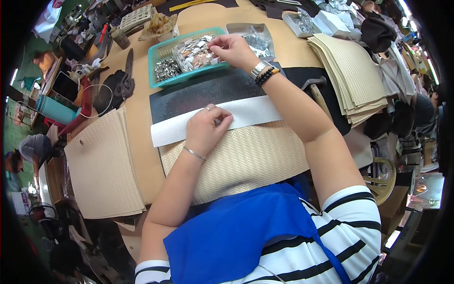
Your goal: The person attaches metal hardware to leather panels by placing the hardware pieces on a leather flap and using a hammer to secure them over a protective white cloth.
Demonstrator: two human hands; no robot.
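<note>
Hands at strip and basket

In the head view, your right hand is over the far part of the teal basket, thumb and fingers drawn together at the small flat pieces; whether a piece is pinched between the fingertips is impossible to make out. Your left hand rests on the white strip, fingers curled and thumb near them; you can't make out whether it grips the edge or only presses down. The strip lies across the far edge of the cream woven-textured sheet, in front of your blue apron. Beyond the strip is a black board, with the basket just past it. Shiny metal pieces fill the basket's left part. To your left lies a stack of cream sheets; to your right, beyond a hammer, another stack fans out on the tan table
</note>
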